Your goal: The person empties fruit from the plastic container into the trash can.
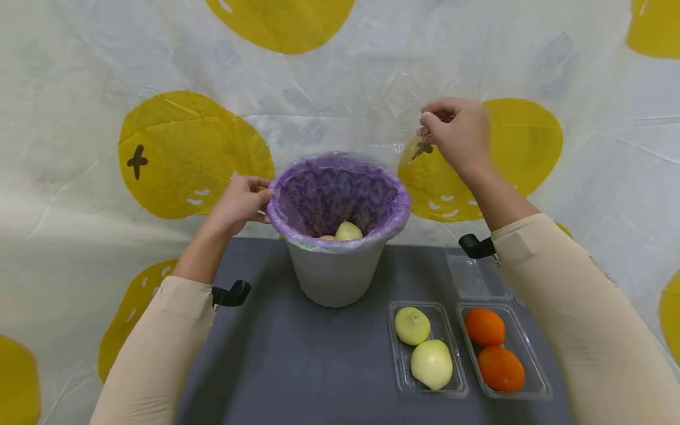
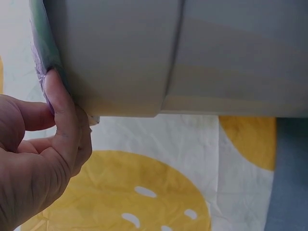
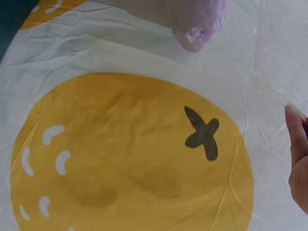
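Note:
A pale bin (image 1: 334, 274) stands upright on the table, its purple patterned liner (image 1: 340, 186) folded over the rim. Inside lie a pale yellow-green fruit (image 1: 349, 231) and part of another roundish thing. With thumb and fingers my left hand (image 1: 241, 203) pinches the lined rim at the left; the left wrist view shows this hand (image 2: 50, 139) close up. Up to the right of the bin, my right hand (image 1: 461, 133) grips a clear plastic container by its edge. The container's thin edge (image 3: 256, 62) shows in the right wrist view; its full outline is hard to make out.
Right of the bin, one clear tray (image 1: 402, 382) holds two pale yellow-green fruits (image 1: 431, 364), and another (image 1: 539, 381) holds two orange fruits (image 1: 501, 369). Behind them lies a clear plastic container (image 1: 475, 277), partly behind my right arm. A patterned cloth (image 1: 329, 88) hangs behind the table.

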`<state>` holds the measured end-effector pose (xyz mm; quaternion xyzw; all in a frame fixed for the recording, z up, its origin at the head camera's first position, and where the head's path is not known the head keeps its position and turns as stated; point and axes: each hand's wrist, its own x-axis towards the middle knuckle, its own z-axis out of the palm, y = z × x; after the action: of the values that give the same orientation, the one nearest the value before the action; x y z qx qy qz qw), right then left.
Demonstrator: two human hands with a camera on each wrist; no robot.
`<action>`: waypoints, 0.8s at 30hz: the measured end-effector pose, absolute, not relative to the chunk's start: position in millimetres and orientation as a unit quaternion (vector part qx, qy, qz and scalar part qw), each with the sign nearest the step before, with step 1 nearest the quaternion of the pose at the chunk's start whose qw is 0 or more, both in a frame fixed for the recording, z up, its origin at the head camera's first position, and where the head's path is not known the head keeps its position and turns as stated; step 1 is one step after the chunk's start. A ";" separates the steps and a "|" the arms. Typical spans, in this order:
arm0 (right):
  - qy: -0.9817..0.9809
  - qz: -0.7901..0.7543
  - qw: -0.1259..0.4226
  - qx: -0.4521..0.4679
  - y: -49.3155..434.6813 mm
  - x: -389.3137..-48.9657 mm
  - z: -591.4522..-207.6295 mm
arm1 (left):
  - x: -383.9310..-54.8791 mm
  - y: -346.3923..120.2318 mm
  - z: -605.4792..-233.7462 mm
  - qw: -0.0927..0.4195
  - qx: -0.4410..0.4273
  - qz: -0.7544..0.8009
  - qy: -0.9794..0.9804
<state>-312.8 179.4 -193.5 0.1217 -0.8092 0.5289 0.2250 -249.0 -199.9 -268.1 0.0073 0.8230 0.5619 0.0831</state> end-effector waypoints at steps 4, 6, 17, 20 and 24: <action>-0.797 0.542 0.237 0.123 190.4 -307.3 -196.3 | -248.2 -202.2 -267.6 0.082 0.010 0.561 0.823; -0.789 0.551 0.242 0.123 196.3 -304.2 -198.5 | -248.2 -203.1 -267.6 0.083 0.008 0.562 0.823; -0.707 0.659 0.226 0.124 237.6 -287.4 -215.0 | -250.6 -206.1 -266.9 0.077 -0.009 0.563 0.823; -0.690 0.680 0.220 0.112 249.6 -283.1 -222.5 | -250.7 -206.5 -267.0 0.078 -0.009 0.561 0.824; -0.677 0.696 0.222 0.085 263.1 -277.4 -233.4 | -250.5 -207.0 -267.0 0.080 -0.010 0.558 0.826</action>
<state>-277.4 263.1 -233.4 0.0853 -0.6773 0.6961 0.2223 -250.5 -207.0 -267.0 -0.0100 0.8260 0.5578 0.0801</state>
